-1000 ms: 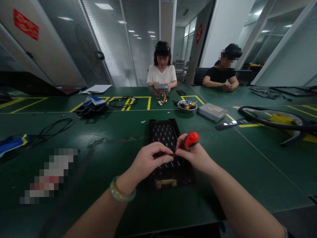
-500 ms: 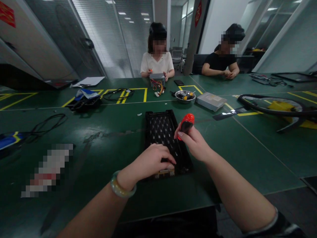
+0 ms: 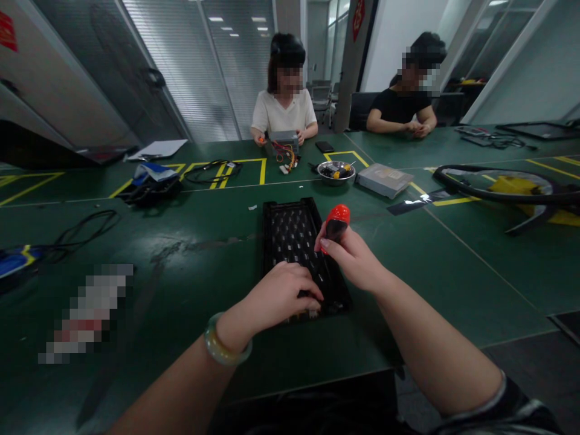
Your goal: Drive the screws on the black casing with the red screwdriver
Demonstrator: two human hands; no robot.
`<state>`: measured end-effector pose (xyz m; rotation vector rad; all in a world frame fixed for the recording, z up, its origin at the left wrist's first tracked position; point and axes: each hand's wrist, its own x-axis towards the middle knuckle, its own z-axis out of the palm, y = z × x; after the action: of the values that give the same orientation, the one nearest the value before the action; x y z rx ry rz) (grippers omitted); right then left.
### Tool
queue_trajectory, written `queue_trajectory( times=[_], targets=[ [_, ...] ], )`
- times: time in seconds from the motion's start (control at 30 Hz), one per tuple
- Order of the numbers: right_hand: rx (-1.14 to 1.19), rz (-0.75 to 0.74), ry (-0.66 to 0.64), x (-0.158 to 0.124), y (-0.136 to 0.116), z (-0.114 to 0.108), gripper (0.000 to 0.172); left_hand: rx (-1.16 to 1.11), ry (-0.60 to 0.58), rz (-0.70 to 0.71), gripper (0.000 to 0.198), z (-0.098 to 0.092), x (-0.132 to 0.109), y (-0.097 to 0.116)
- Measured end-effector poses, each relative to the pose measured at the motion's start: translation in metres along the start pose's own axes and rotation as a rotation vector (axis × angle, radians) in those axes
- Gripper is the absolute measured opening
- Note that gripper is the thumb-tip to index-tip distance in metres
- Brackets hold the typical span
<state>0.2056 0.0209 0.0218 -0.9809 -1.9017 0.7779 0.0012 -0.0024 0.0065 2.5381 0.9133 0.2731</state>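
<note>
A black tray-like plastic housing (image 3: 292,226) with rows of small bright spots lies lengthwise in front of me. My right hand (image 3: 356,257) is closed around a screwdriver (image 3: 338,219) with a red and black handle, held over the housing's right side; its shaft is hidden. My left hand (image 3: 287,296), below a jade-like bangle (image 3: 226,341), bends over the near end of the housing. Its thumb and fingers are closed at a small brownish part (image 3: 296,315), which looks like a circuit board and is mostly covered by the hand.
Beyond the housing stand a metal bowl (image 3: 336,173) with small parts and a grey metal box (image 3: 384,180). Across the green table (image 3: 203,223), a person (image 3: 284,112) handles a wired metal box; another person (image 3: 401,112) sits to the right. Cables (image 3: 86,232) lie at left, a black-rimmed frame (image 3: 498,187) at right.
The view has shifted slightly. My left hand covers more of the small part at the near end. My right hand keeps the screwdriver in nearly the same place over the housing.
</note>
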Motion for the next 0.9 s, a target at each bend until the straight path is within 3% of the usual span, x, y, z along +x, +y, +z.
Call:
queue_trajectory(
  times=[0.27,0.47,0.57,0.73,0.9],
  targets=[
    [-0.051,-0.003,-0.01,0.0,-0.004,-0.005,0.019,-0.062,-0.002,-0.084,0.014,0.002,-0.002,0.003],
    [0.423,-0.08,0.203,-0.003,-0.004,-0.005,0.016,-0.067,0.014,-0.142,0.016,0.003,-0.002,0.003],
    [0.571,-0.137,0.125,-0.005,-0.01,-0.004,0.013,-0.072,0.022,-0.129,0.017,0.003,-0.002,0.003],
    [0.49,-0.169,-0.089,-0.01,-0.015,0.001,0.013,-0.089,0.05,-0.112,0.017,0.004,-0.003,0.002],
    [0.432,-0.153,-0.116,-0.012,-0.014,0.002,0.015,-0.111,0.051,-0.108,0.016,0.003,-0.003,0.002]
  ],
)
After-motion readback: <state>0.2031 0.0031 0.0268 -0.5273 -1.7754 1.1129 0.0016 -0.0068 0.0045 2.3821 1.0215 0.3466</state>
